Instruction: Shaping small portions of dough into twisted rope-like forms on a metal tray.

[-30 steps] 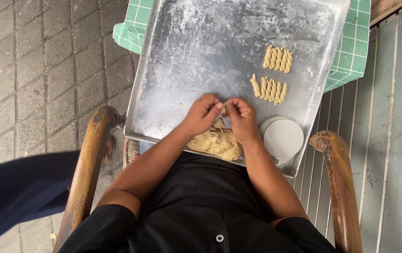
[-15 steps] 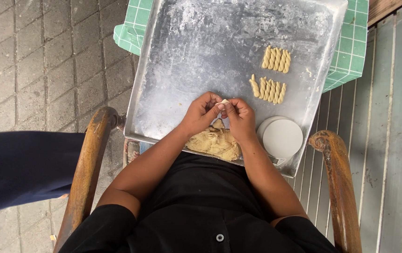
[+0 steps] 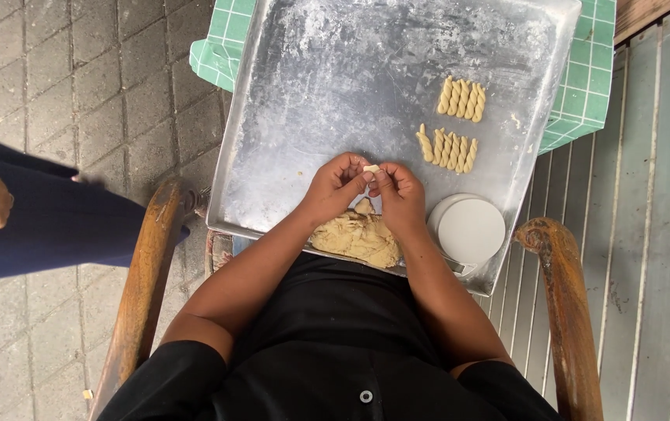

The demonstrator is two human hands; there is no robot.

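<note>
Eleven twists (image 3: 454, 125) lie finished on the tray (image 3: 335, 86); left hand (image 3: 335, 185) and right hand (image 3: 401, 195) pinch a dough piece (image 3: 371, 168), with a large lump (image 3: 354, 235) left.

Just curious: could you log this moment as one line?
left hand + right hand: pinching small dough piece | dough lump below | twisted pieces on floured tray

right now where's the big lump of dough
In the head view, the dough lump sits at the tray's near edge, below both hands, left of the white round lid.
</note>
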